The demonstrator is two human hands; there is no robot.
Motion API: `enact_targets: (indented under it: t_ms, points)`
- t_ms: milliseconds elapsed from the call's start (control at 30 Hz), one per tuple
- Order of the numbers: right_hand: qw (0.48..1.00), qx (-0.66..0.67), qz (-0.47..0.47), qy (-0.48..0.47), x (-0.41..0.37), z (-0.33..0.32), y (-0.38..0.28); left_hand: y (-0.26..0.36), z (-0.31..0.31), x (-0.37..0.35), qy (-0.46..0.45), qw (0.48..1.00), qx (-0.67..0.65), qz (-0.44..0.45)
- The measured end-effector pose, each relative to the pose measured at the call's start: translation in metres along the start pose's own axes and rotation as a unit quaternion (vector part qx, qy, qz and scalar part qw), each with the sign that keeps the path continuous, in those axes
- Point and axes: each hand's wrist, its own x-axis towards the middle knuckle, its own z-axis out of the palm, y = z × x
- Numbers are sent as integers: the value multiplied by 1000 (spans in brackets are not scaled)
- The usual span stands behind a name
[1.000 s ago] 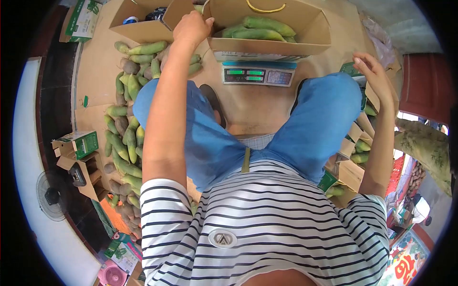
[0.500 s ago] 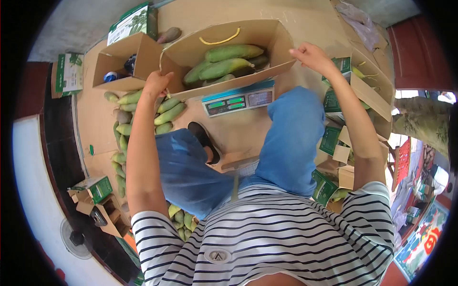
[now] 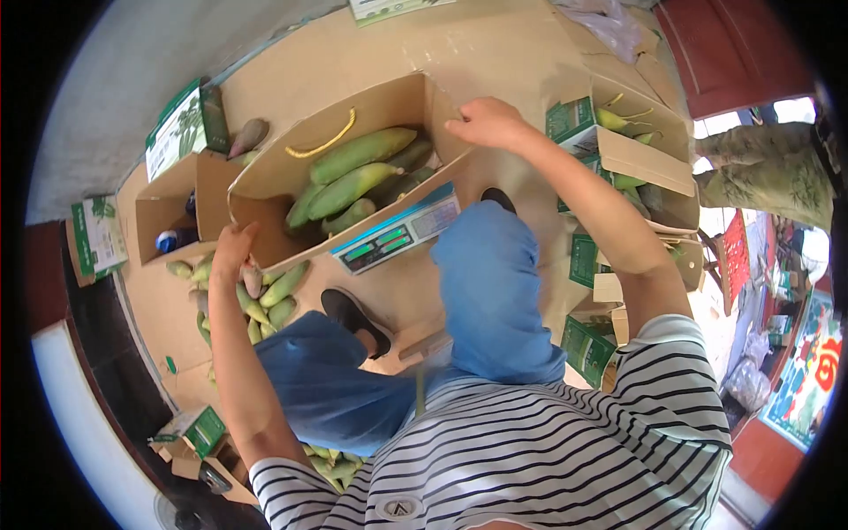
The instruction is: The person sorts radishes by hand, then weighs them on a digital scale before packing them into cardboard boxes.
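Observation:
An open cardboard box (image 3: pixel 265 190) with a yellow rope handle (image 3: pixel 329 141) holds several large green radishes (image 3: pixel 353 188). It rests on a digital scale (image 3: pixel 397 231) whose green displays are lit. At the box's near left corner, my left hand (image 3: pixel 234 250) has its fingers closed on the edge. My right hand (image 3: pixel 484 122) is at the right corner, fingers curled against the cardboard rim. Both hands' fingertips are partly hidden.
More radishes (image 3: pixel 281 287) lie on the floor left of the scale. A smaller open box (image 3: pixel 199 208) stands at the left. Several boxes with radishes line the right side, including one with an open flap (image 3: pixel 645 159). A person's camouflage-clad legs (image 3: pixel 768 168) show far right.
The view has turned and shifted, so the box and scale appear lower, further left and tilted. Both hands remain at the box's corners.

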Motion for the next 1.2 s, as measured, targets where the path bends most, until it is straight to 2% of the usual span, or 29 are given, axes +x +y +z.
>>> enact_targets:
  t_ms: [167,300,433,500,600,667,767,867,933,1000,1067,1167,1200]
  points:
    - [1000,20,-12,7,4,-5,9,3,2,12,-1,999,-53,-2]
    - [1000,29,-10,2,26,-21,18,28,-4,15,2,997,-77,21]
    - [995,9,-58,81,61,-44,62,66,10,19,28,989,-112,94]
    - [993,9,-64,102,63,-72,86,98,26,14,7,984,-141,105]
    - [989,48,-64,126,81,-100,139,139,66,22,-6,967,-208,147]
    - [992,20,-8,128,68,-135,149,161,99,46,10,973,-187,139]
    - [970,-4,40,238,77,-156,192,204,156,61,7,972,-184,144]
    - [951,-85,51,293,100,-166,247,224,229,82,-7,965,-211,155]
    - [932,-98,97,334,113,-162,278,233,273,92,-40,971,-184,148]
    - [912,-113,140,369,122,-149,298,242,309,77,-152,958,-203,133]
    - [913,-102,110,379,131,-125,305,254,326,56,-252,937,-232,66]
    - [921,-92,69,371,116,-89,249,257,322,36,-269,933,-140,192]
    - [944,-50,-4,326,111,-71,240,251,315,32,-263,930,-94,237]
